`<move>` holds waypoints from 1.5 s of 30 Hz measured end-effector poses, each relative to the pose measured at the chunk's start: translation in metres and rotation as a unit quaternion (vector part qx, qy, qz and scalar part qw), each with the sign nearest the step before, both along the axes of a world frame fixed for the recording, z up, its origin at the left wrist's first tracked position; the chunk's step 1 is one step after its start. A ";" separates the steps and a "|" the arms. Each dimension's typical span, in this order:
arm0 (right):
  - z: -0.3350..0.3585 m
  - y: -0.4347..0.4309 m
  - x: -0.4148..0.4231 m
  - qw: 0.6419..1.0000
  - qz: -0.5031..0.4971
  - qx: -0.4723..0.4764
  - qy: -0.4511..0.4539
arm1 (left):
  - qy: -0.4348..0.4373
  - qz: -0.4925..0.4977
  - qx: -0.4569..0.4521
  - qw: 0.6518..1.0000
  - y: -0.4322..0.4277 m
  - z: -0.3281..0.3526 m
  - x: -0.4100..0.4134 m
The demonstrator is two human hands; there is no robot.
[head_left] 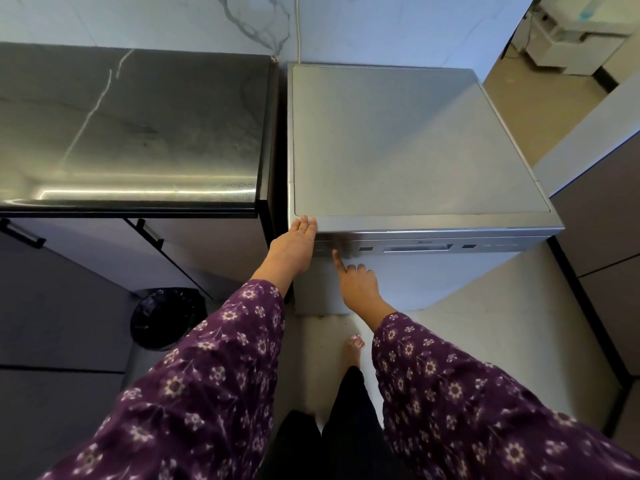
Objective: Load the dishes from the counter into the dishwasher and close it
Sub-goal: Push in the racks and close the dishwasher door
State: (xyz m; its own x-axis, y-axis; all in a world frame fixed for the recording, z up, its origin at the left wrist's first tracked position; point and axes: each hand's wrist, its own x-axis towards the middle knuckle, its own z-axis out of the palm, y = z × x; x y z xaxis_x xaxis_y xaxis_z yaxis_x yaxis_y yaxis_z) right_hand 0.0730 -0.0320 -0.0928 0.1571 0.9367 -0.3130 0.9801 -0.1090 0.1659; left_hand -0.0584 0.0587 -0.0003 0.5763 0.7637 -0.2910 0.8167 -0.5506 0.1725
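Note:
The silver dishwasher [415, 143] stands right of the dark counter [131, 126], its door up against the body. My left hand [294, 242] lies flat with straight fingers on the dishwasher's front left top corner. My right hand [356, 280] has the index finger stretched out, its tip touching the left end of the control strip [415, 249], while the other fingers are curled in. No dishes show on the counter's dark marbled top.
A black bin with a liner [168, 318] stands on the floor below the counter's cabinets. A grey partition [595, 188] rises to the right of the dishwasher. My bare foot [353, 349] is on the pale floor in front.

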 end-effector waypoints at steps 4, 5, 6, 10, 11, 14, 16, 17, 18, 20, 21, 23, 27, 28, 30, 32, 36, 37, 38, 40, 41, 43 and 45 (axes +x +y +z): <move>0.005 0.004 0.006 1.000 0.011 -0.020 -0.014 | 0.001 0.001 -0.004 1.000 0.000 0.003 0.000; 0.006 0.005 0.007 1.000 0.009 -0.023 -0.013 | 0.003 0.000 -0.006 1.000 0.001 0.003 0.000; 0.008 0.006 0.008 1.000 0.007 -0.027 -0.012 | 0.004 -0.001 -0.008 1.000 0.001 0.003 0.000; 0.014 0.009 0.013 0.998 0.012 -0.049 -0.044 | 0.008 -0.002 -0.024 1.000 0.002 0.003 0.001; 0.016 0.010 0.013 0.997 0.010 -0.053 -0.050 | 0.009 -0.001 -0.028 1.000 0.002 0.004 0.002; 0.024 0.007 0.009 0.997 0.014 -0.053 -0.047 | 0.008 0.006 -0.031 0.999 0.000 0.004 0.002; 0.028 0.003 0.003 0.999 0.013 -0.045 -0.026 | 0.008 0.009 -0.030 0.999 -0.001 0.004 0.002; 0.028 0.002 0.001 0.999 0.010 -0.043 -0.015 | 0.009 0.009 -0.030 0.999 -0.002 0.005 0.002; 0.028 0.000 0.000 0.999 0.005 -0.043 -0.005 | 0.011 0.009 -0.032 0.999 -0.002 0.005 0.002; 0.030 -0.004 0.000 0.999 -0.009 -0.043 0.012 | 0.013 0.007 -0.035 0.999 -0.002 0.008 0.003; 0.032 -0.005 0.001 0.999 -0.016 -0.044 0.020 | 0.015 0.007 -0.037 0.999 -0.002 0.009 0.003; 0.035 -0.006 0.004 0.998 -0.020 -0.050 0.027 | 0.017 0.009 -0.038 0.999 -0.002 0.010 0.004; 0.035 0.000 0.008 0.998 -0.004 -0.060 0.018 | 0.021 0.009 -0.039 0.999 -0.002 0.010 0.004; 0.034 0.002 0.008 0.998 0.002 -0.057 0.014 | 0.022 0.007 -0.037 0.999 -0.001 0.010 0.004; 0.034 0.005 0.008 0.998 0.023 -0.055 0.002 | 0.024 0.005 -0.036 0.999 -0.001 0.010 0.004; 0.034 0.007 0.008 0.998 0.035 -0.048 -0.005 | 0.027 0.004 -0.034 0.999 0.000 0.011 0.004; 0.031 0.005 0.005 0.999 0.039 -0.037 -0.007 | 0.033 -0.010 -0.029 0.999 0.002 0.010 0.001; 0.031 0.004 0.003 0.999 0.042 -0.032 -0.008 | 0.034 -0.013 -0.028 0.999 0.003 0.010 0.000; 0.030 0.004 0.001 0.998 0.051 -0.026 -0.011 | 0.034 -0.016 -0.027 0.999 0.003 0.009 -0.001; 0.030 0.006 -0.003 0.997 0.070 -0.020 -0.016 | 0.033 -0.017 -0.029 0.999 0.005 0.008 -0.001; 0.029 0.008 -0.005 0.997 0.074 -0.018 -0.018 | 0.032 -0.015 -0.031 0.999 0.004 0.008 -0.001; 0.027 0.013 -0.006 0.996 0.079 -0.016 -0.026 | 0.029 -0.015 -0.031 0.999 0.004 0.008 -0.001; 0.024 0.015 -0.006 0.995 0.086 -0.018 -0.038 | 0.027 -0.016 -0.032 0.999 0.004 0.007 -0.001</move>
State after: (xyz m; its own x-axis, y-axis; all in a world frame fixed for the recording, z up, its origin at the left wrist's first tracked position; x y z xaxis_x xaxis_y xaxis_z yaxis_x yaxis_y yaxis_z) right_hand 0.0671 -0.0168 -0.0690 0.0194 0.9401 -0.3403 0.9682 0.0673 0.2411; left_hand -0.0597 0.0627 0.0072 0.5830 0.7234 -0.3698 0.8075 -0.5663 0.1652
